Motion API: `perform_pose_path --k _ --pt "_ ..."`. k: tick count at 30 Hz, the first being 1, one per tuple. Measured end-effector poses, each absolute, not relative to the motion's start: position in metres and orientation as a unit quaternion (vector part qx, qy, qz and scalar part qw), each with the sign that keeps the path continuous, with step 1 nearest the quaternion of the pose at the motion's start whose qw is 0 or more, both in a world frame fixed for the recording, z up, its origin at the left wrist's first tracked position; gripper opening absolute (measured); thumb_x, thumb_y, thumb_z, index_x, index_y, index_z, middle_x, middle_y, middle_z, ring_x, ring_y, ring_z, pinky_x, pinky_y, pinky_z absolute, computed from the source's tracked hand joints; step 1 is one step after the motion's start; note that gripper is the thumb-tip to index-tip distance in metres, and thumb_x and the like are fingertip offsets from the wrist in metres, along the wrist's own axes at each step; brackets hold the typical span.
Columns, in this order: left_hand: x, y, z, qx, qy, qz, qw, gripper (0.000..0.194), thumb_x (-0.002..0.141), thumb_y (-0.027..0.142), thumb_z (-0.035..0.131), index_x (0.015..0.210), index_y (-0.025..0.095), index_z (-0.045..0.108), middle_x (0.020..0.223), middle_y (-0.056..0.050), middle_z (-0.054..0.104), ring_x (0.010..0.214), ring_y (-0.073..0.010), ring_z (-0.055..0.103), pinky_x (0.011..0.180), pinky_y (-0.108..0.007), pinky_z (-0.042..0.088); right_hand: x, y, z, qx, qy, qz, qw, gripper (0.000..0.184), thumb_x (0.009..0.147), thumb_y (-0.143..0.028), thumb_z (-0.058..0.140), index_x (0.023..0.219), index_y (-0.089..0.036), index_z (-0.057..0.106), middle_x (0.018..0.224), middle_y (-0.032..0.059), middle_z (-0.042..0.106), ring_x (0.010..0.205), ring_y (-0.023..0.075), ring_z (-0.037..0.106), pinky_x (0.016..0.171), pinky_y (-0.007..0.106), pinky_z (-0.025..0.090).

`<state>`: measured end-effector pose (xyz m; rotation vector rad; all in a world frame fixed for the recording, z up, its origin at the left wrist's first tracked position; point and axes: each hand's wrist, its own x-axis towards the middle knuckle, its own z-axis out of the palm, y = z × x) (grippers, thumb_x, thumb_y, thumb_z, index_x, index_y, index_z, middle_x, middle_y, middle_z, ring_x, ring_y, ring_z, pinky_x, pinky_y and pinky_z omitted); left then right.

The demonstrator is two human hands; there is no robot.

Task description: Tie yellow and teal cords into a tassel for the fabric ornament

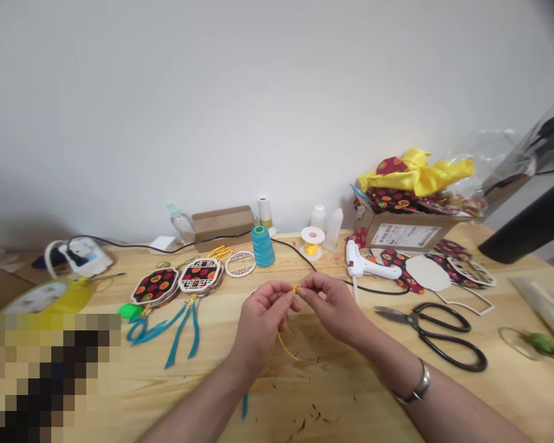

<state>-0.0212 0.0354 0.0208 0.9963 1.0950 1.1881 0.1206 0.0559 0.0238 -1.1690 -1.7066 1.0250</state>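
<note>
Both hands meet over the middle of the wooden table. A knotted yellow cord [296, 288] is pinched between the fingertips of my left hand [271, 307] and my right hand [327, 300]. Its loose ends hang below my left fingers toward the tabletop. Part of a pale piece shows behind my left hand, mostly hidden. A teal strip [245, 406] pokes out beside my left forearm. Black-handled scissors [415, 320] lie to the right of my right hand, blades toward it. Just beyond that hand rests a white glue gun [367, 264].
Stacked patterned ornaments [200, 275] with teal tassels lie on the left. Behind my hands stand a teal thread cone [263, 246] and a yellow cord spool [312, 246]. A cardboard box [404, 234] of fabric sits back right. A black cable [295, 247] crosses the table.
</note>
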Motion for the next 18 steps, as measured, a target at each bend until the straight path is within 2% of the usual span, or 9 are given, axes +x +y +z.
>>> perform_pose_path --k 7,11,18 --pt "-0.0210 0.0355 0.0209 0.431 0.504 0.501 0.556 0.029 0.071 0.033 0.063 0.093 0.015 0.064 0.062 0.001 0.060 0.041 -0.0037 0.034 0.040 -0.018 0.028 0.1213 0.0554 0.0260 -0.450 -0.691 0.398 0.402 0.018 0.082 -0.022 0.050 0.067 -0.016 0.059 0.066 0.0006 0.060 0.063 0.0120 0.051 0.060 0.023 0.039" --pt "-0.0213 0.0362 0.0217 0.448 0.529 0.491 0.527 0.023 0.071 0.035 0.063 0.082 0.015 0.068 0.065 0.000 0.062 0.041 -0.0041 0.034 0.040 -0.018 0.029 0.1209 0.0557 0.0266 -0.460 -0.693 0.387 0.399 0.016 0.081 -0.021 0.052 0.070 -0.016 0.062 0.070 0.0022 0.063 0.067 0.0133 0.054 0.063 0.025 0.040" --pt "-0.0219 0.0368 0.0203 0.472 0.557 0.475 0.490 0.016 0.072 0.032 0.063 0.075 0.017 0.067 0.063 0.001 0.062 0.041 -0.0040 0.035 0.041 -0.018 0.028 0.1199 0.0552 0.0272 -0.468 -0.690 0.391 0.391 0.016 0.081 -0.020 0.052 0.071 -0.016 0.063 0.072 0.0025 0.066 0.068 0.0135 0.056 0.064 0.025 0.040"
